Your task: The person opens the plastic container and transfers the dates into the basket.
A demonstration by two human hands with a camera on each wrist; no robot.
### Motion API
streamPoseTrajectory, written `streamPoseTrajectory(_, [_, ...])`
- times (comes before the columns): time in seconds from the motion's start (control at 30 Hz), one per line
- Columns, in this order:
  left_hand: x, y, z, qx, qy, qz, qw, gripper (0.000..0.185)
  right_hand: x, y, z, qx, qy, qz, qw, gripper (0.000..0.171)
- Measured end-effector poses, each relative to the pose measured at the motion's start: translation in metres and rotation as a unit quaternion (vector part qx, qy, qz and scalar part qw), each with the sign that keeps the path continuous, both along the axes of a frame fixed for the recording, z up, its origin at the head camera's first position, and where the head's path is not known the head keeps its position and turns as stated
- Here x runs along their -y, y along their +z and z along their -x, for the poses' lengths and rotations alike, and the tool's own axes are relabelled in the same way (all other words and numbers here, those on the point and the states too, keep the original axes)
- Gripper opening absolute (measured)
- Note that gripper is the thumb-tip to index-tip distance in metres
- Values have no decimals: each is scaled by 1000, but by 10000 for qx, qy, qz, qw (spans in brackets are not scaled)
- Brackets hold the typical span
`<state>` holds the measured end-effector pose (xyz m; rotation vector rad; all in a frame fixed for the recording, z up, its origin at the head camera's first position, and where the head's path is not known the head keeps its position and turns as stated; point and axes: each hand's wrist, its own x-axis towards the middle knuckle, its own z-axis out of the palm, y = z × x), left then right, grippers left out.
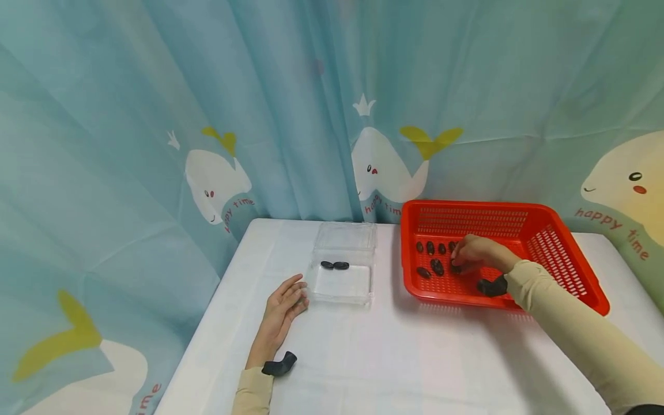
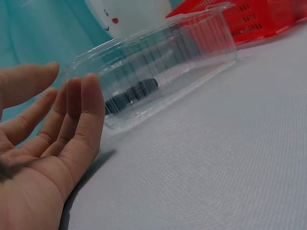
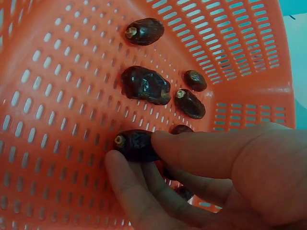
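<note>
In the right wrist view my right hand (image 3: 192,177) pinches a dark, glossy date (image 3: 136,145) between thumb and fingers, low over the bottom of the red plastic basket (image 1: 570,259). Several other dates lie around it, among them a wrinkled one (image 3: 145,85) and one farther off (image 3: 145,31). My left hand (image 1: 282,311) rests on the table with loosely bent fingers, its fingertips at the left side of a clear plastic box (image 1: 342,300); whether they touch it I cannot tell. Two dates (image 1: 334,265) lie end to end inside the box, along its back side.
The box's hinged lid (image 1: 344,236) is folded back toward the curtain (image 1: 290,115). A white cloth covers the table (image 1: 373,357), and the basket stands on its right side. Perforated basket walls (image 3: 240,43) rise around my right hand.
</note>
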<state>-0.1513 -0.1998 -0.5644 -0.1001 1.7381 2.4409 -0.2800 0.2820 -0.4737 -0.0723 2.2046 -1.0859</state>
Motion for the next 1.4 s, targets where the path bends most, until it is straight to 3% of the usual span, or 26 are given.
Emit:
streamPoseTrajectory(0.43, [-3,-1,0,272,37,-69,9996,57,-8,-3,-2,26,-112,362,9993,12])
streamPoseTrajectory(0.67, [-3,-2,-2,247,53,-50,9997,56,-9,-1,-3,74,-135,274,9995,14])
streamPoseTrajectory(0.77, [-2,-2,-2,248,60,-37,9997,56,-7,4,-4,92,-130,186,9997,13])
streamPoseTrajectory(0.97, [-2,2,-3,210,41,-31,9998,57,-1,20,-6,-419,27,-164,9990,23])
streamPoseTrajectory(1.17, [-2,3,-1,188,-86,-138,9997,56,10,39,-16,-439,-173,127,9988,33])
streamPoseTrajectory(1.4, [-4,2,0,148,-1,-138,9998,54,25,50,-35,-866,-328,471,9946,34])
